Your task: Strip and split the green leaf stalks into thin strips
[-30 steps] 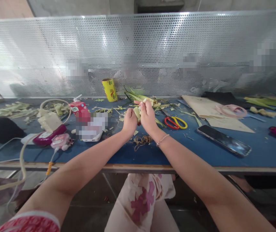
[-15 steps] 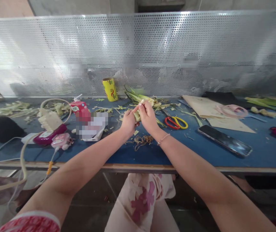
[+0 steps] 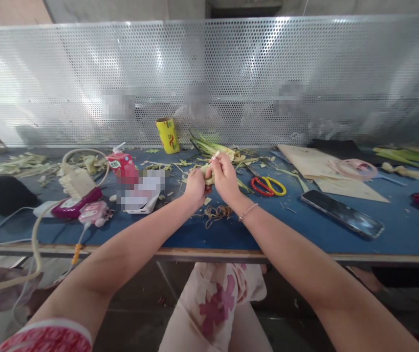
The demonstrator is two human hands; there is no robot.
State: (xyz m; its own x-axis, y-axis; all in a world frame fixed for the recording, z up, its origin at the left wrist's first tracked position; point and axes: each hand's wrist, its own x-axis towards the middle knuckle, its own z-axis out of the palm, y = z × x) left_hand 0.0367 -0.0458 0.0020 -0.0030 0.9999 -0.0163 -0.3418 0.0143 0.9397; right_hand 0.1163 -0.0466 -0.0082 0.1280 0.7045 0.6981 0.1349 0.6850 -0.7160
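Observation:
Both my hands meet above the middle of the blue table (image 3: 304, 230). My left hand (image 3: 194, 187) and my right hand (image 3: 225, 177) are closed around a small folded pale green leaf piece (image 3: 208, 172) held between them. A thin bracelet sits on my right wrist. Just below the hands lies a tangle of brown rubber bands (image 3: 214, 213). Behind the hands is a pile of green leaf strips (image 3: 209, 145).
Red-and-yellow scissors (image 3: 268, 186) and a dark phone (image 3: 342, 213) lie to the right, with cardboard (image 3: 312, 164) behind. A yellow tape roll (image 3: 167, 135), a red carton (image 3: 121, 164), chargers and cables sit to the left. A perforated metal screen (image 3: 231, 73) closes the back.
My hands have stayed together over the same spot, turning the leaf piece slightly; my left hand's fingers have shifted closer onto it.

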